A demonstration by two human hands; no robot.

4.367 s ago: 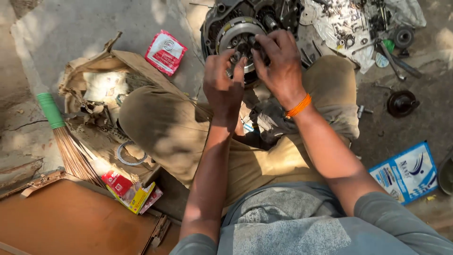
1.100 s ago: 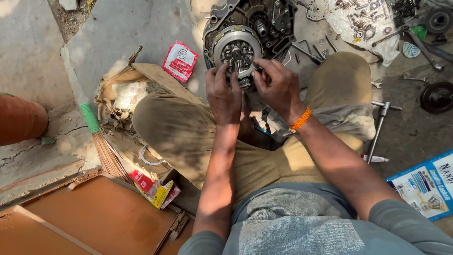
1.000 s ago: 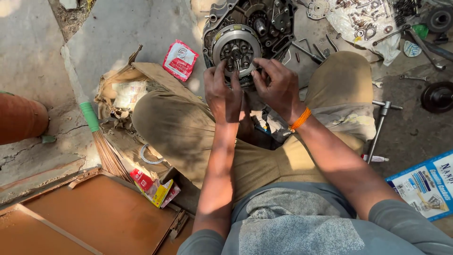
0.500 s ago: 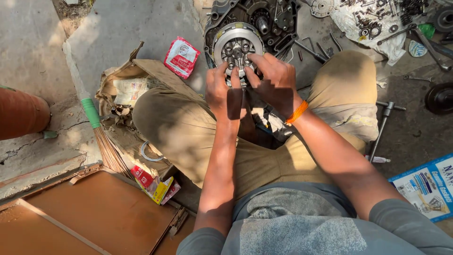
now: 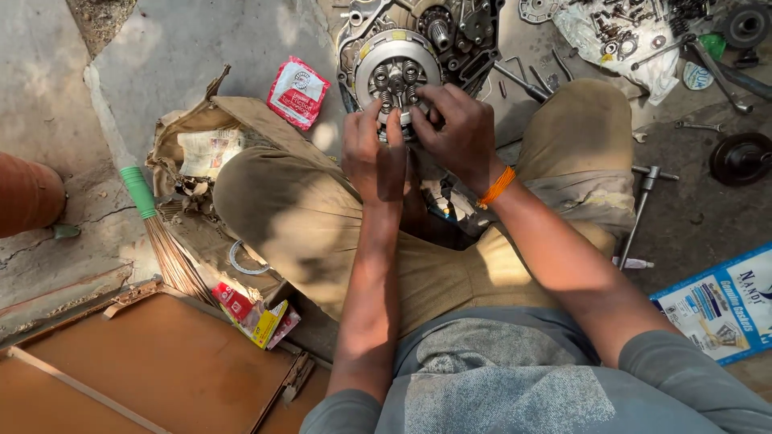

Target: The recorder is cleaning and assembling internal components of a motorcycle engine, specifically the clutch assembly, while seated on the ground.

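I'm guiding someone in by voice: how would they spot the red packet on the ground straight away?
Start at the open engine case above the person's knees, where both hands work on the round clutch assembly. Look just left of it, on the bare concrete: the red packet lies there flat. It is the only red-and-white pouch by the engine; the other red boxes lie down by the broom.

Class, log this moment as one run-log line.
left hand: on clutch assembly | right hand: fingers on clutch springs | engine case: open, on ground

Both arms reach forward, left hand [image 5: 374, 157] and right hand [image 5: 458, 133] side by side, fingers curled downward.
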